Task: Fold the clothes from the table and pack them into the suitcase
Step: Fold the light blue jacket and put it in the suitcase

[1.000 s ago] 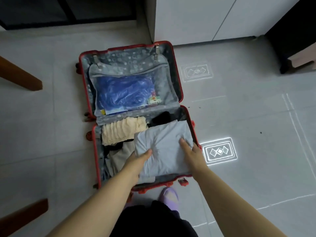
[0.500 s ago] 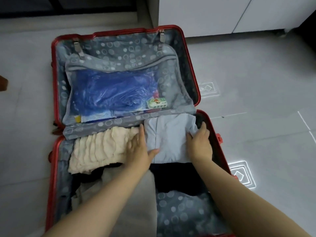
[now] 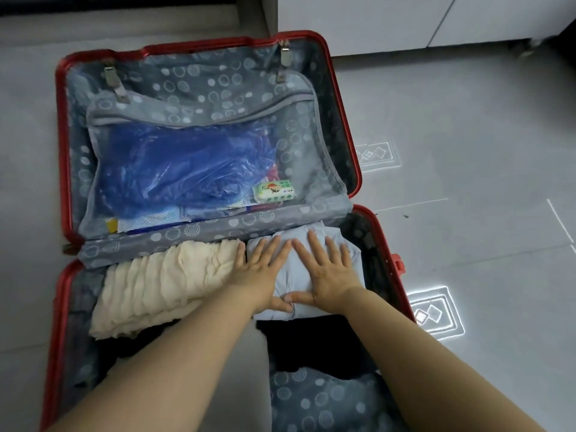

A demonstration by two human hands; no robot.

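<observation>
My left hand (image 3: 260, 271) and right hand (image 3: 327, 271), each grip flat with fingers apart, press the folded blue garment (image 3: 288, 275) in the suitcase (image 3: 187, 47); cream garment (image 3: 162, 282) lies at its 9 o'clock.

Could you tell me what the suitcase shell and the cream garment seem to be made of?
Suitcase shell: probably hard plastic, glossy red; its rim looks rigid and moulded. Cream garment: soft matte cloth, perhaps cotton; it shows fine crinkled ridges.
</observation>
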